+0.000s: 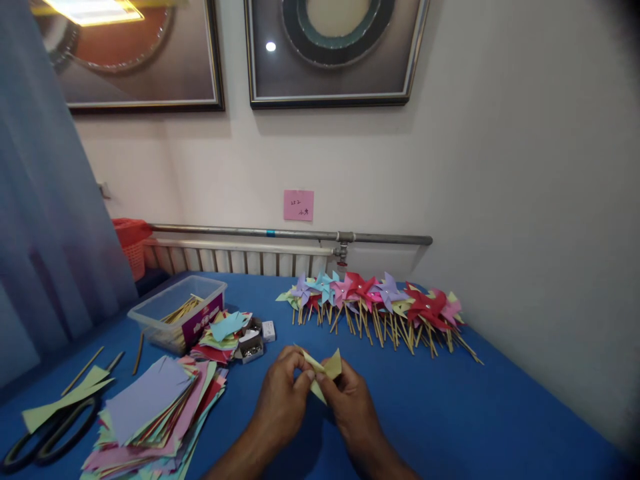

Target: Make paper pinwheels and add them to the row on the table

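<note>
Between my two hands is a piece of pale yellow paper (pixel 333 364), partly folded, with one pointed corner standing up. My left hand (pixel 285 393) pinches its left side between thumb and fingers. On the other side my right hand (pixel 350 400) grips the paper, its thumb pressed near the middle. The fingertips hide part of the folds. Just beyond my left hand sits a small open box of metal pins (pixel 251 349), beside a pile of coloured paper pieces (pixel 220 339).
Finished paper pinwheels (pixel 360 293) on sticks lie along the back right. At left are a stack of coloured paper (pixel 147 400), black-handled scissors (pixel 67 430), loose sticks (pixel 83 371) and a clear plastic box (pixel 175 320) holding sticks. A radiator (pixel 240 257) runs behind the blue-covered table (pixel 450 413).
</note>
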